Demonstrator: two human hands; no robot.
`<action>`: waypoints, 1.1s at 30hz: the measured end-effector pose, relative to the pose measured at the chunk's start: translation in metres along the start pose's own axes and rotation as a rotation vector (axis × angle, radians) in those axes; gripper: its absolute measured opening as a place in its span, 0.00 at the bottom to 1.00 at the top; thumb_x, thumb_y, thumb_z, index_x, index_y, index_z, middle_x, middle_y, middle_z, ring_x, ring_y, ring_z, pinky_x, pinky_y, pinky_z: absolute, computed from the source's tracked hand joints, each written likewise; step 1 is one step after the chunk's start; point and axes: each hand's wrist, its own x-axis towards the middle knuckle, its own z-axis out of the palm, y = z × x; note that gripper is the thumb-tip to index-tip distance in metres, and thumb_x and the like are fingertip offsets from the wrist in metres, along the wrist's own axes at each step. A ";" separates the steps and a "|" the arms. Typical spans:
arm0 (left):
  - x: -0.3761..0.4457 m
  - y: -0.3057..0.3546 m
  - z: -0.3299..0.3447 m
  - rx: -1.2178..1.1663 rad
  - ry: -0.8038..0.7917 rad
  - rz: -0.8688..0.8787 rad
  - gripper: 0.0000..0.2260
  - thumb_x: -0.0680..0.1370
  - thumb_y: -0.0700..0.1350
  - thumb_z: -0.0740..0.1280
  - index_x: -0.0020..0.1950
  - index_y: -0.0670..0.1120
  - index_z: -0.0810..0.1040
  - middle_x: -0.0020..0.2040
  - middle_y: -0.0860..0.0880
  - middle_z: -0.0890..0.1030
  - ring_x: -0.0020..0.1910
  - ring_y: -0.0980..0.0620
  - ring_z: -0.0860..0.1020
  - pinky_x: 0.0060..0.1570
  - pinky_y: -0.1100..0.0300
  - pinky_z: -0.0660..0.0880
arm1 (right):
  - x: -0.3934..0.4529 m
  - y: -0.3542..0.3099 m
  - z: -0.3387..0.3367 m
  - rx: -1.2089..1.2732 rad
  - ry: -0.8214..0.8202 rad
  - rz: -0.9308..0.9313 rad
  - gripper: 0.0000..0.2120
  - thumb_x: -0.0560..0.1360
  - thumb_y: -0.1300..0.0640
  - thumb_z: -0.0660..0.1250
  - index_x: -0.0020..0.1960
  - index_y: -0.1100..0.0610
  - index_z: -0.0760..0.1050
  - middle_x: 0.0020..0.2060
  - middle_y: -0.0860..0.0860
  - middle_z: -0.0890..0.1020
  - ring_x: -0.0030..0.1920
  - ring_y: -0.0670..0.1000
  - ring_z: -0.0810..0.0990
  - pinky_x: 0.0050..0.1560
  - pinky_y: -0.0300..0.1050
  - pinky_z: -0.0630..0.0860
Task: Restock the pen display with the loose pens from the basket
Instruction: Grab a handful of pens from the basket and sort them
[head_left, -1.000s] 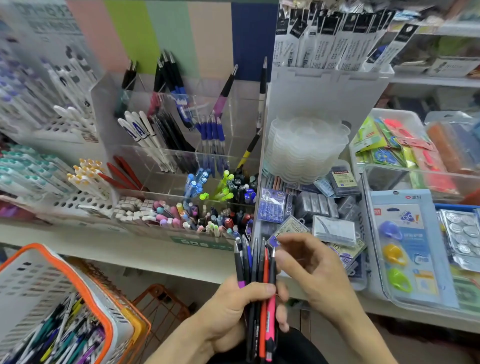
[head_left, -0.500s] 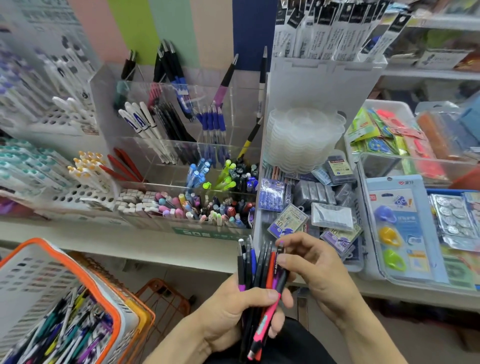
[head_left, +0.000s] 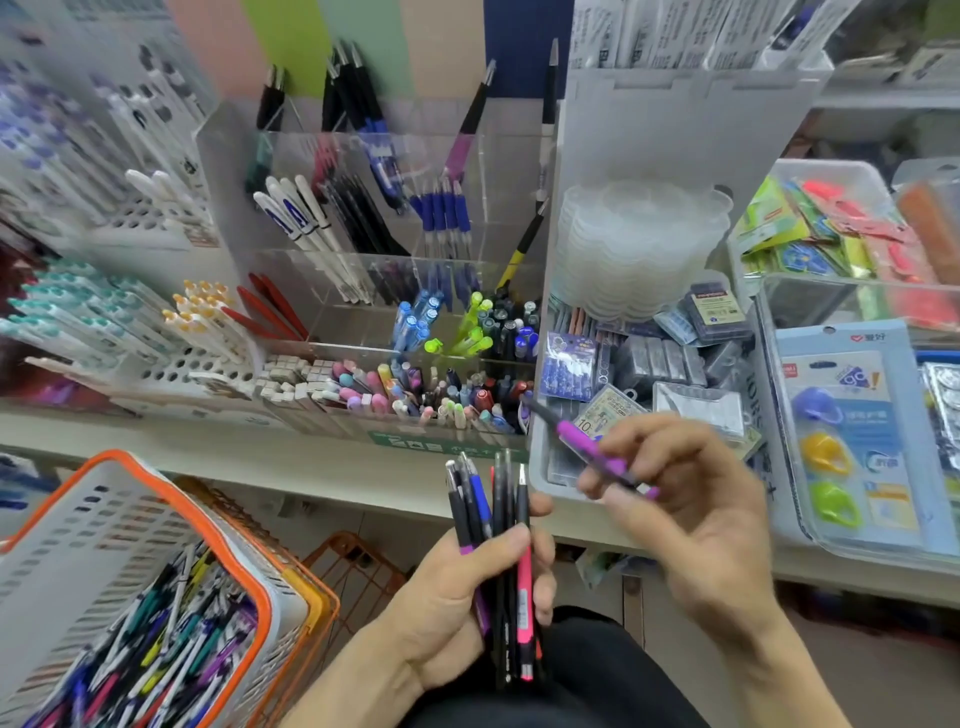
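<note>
**pen_hoarder:** ok biggest stuff first. The clear acrylic pen display (head_left: 363, 249) sits on the shelf (head_left: 208, 457), its compartments partly filled. The white basket (head_left: 130, 561) with the orange rim is at lower left, loose pens (head_left: 156, 654) piled inside. Both sit a bit differently in the shot than half a second ago, looks like the head camera shifted.

**stockroom_sam:** and the hands?

**pen_hoarder:** left hand (head_left: 457, 597) is wrapped round a bundle of pens (head_left: 498, 551), tips up, same as before. Pink pen (head_left: 524, 587) is at the bundle's right edge, upright now; earlier it hung tilted.

**stockroom_sam:** what's changed on the right?

**pen_hoarder:** right hand (head_left: 691, 509) was at the bundle, fingers on it. Now it's off to the right, pinching a purple-and-black pen (head_left: 587, 447) that's out of the bundle, angled with one end toward the display. Blurry though.
</note>
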 end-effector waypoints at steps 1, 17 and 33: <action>0.002 0.000 0.001 -0.004 0.019 0.001 0.31 0.66 0.49 0.83 0.63 0.37 0.78 0.41 0.40 0.79 0.32 0.45 0.77 0.34 0.53 0.77 | -0.005 0.003 0.001 -0.071 -0.080 -0.014 0.09 0.70 0.67 0.73 0.43 0.55 0.76 0.49 0.55 0.81 0.44 0.60 0.84 0.48 0.52 0.81; 0.016 -0.003 0.021 0.164 0.102 0.007 0.12 0.74 0.40 0.72 0.54 0.35 0.79 0.38 0.38 0.78 0.32 0.44 0.79 0.33 0.53 0.78 | -0.017 0.016 -0.009 -0.490 -0.157 0.105 0.06 0.74 0.58 0.71 0.48 0.50 0.84 0.43 0.45 0.83 0.46 0.52 0.82 0.50 0.42 0.76; 0.014 -0.007 0.020 0.429 -0.199 -0.144 0.07 0.79 0.41 0.69 0.54 0.39 0.76 0.39 0.40 0.76 0.33 0.45 0.78 0.38 0.53 0.78 | 0.032 0.017 -0.008 -0.191 -0.180 0.394 0.07 0.67 0.50 0.74 0.42 0.53 0.84 0.48 0.53 0.86 0.51 0.51 0.84 0.57 0.57 0.80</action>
